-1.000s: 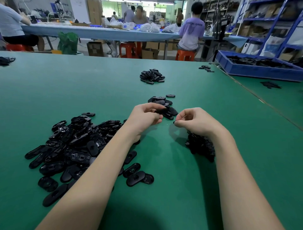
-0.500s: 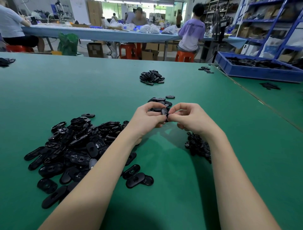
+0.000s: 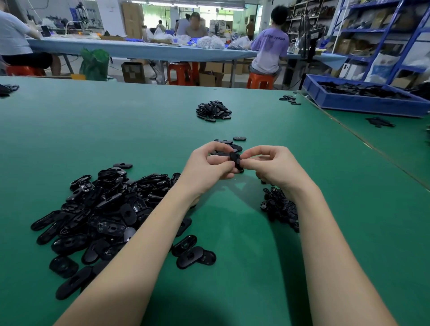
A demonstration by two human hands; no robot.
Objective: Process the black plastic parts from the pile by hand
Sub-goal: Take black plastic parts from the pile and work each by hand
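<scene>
We see a small black glossy oblong part (image 3: pixel 235 159) held above the green worktop (image 3: pixel 139 130), between both hands. The left hand (image 3: pixel 209 167) pinches its near side; the right hand (image 3: pixel 272 166) pinches its right edge, so both grips are closed on it. Fingers cover most of it, detail unclear. Its long axis runs roughly away from us, tilted. The pile (image 3: pixel 97 209) lies left; smaller scraps (image 3: pixel 279 207) sit under the right wrist.

Work surface: green table (image 3: pixel 116 121). Beyond the grip, a long blue-covered table (image 3: pixel 139 50) with orange stools (image 3: pixel 180 73) and cardboard boxes (image 3: pixel 133 72) beneath. Far right of the grip: blue metal shelving (image 3: pixel 381 30). Overhead strip lighting (image 3: pixel 193 2) illuminates the rear.
</scene>
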